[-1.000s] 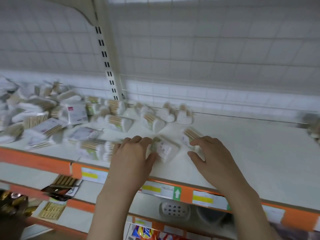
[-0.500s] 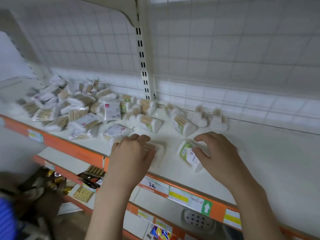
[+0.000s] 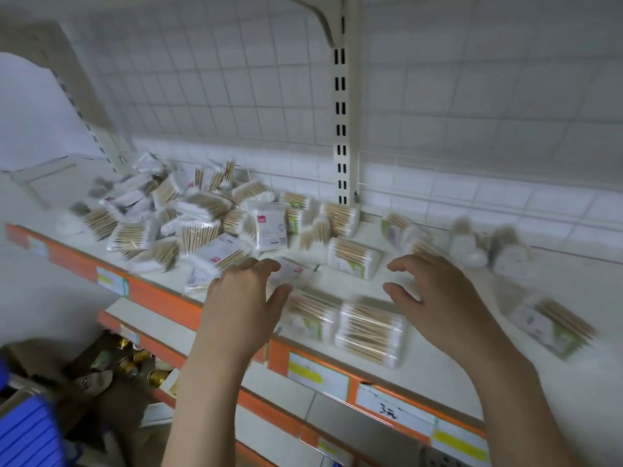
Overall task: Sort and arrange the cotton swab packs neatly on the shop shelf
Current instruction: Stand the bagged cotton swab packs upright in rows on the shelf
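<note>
Two swab packs (image 3: 344,326) now lie side by side; right hand (image 3: 435,298) released its pack.

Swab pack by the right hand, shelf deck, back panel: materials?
Swab pack: looks like clear glossy plastic wrap, since the tan sticks show through; the sticks look like wood or bamboo, blurred. Shelf deck: smooth white, probably painted metal, with an orange front strip. Back panel: white wire grid, likely coated metal.
</note>
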{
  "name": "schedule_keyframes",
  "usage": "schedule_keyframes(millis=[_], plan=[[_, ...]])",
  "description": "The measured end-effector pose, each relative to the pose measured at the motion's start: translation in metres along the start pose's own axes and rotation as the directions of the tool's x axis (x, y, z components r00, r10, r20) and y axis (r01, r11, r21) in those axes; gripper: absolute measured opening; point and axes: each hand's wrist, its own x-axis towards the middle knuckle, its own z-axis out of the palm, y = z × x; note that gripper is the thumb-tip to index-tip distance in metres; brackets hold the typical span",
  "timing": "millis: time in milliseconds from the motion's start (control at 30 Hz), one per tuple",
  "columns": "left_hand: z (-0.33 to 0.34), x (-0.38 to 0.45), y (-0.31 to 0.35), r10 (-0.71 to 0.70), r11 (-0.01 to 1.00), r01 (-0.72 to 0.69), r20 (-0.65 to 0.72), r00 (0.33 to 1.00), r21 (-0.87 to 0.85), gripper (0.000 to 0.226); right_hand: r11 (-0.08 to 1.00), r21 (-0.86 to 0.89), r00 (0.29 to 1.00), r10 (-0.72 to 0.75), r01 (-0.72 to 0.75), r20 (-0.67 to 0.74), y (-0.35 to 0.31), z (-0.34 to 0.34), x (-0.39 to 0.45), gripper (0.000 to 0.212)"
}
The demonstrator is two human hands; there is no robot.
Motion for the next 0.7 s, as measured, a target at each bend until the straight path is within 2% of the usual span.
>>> schedule_keyframes(millis=[233,433,600,700], plan=[[-0.019,0.045,-0.079,0.032,0.999,-0.032,-0.015,0.999,-0.001,0.028,1.0,-0.014,0.997,0.008,-0.007,0.079,-0.06,0.054,0.05,0.035],[-0.022,0.077,-0.126,0.042,0.999,-0.041,0.014,0.999,-0.031,0.036,0.988,-0.079,0.965,0.147,-0.133,0.217,-0.084,0.081,0.077,0.048],[-0.011,0.095,-0.146,0.045,0.999,-0.043,0.106,0.993,-0.021,0.043,0.969,-0.136,0.929,0.238,-0.207,0.283,-0.095,0.091,0.086,0.041],[-0.002,0.102,-0.154,0.013,1.0,-0.014,0.215,0.976,0.003,0.052,0.957,-0.123,0.901,0.288,-0.262,0.325,-0.101,0.094,0.088,0.047]])
